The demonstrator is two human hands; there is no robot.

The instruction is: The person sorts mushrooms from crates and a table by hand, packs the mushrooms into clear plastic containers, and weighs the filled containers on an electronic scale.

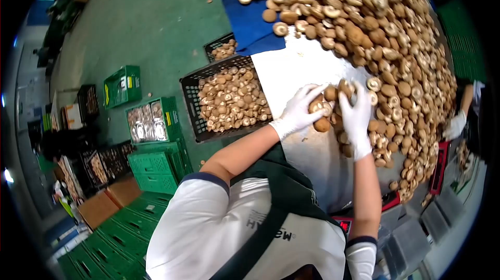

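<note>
My left hand (299,111), in a white glove, is curled around a few brown-capped mushrooms (322,124) above the pale table surface. Close beside it, my right hand (358,117), gloved too, has its fingers closed on a mushroom (345,87) at the near edge of the big heap. The heap of mushrooms (383,35) spreads over the back and right of the table. Some caps show pale undersides with stems. The fingers partly hide what each hand holds.
A black crate (188,104) of mushrooms stands left of the table, with a smaller black crate (209,47) behind it. Green crates (151,168) are stacked further left. Across the heap is another person's gloved hand (455,125). Grey plastic bins (406,238) sit at lower right.
</note>
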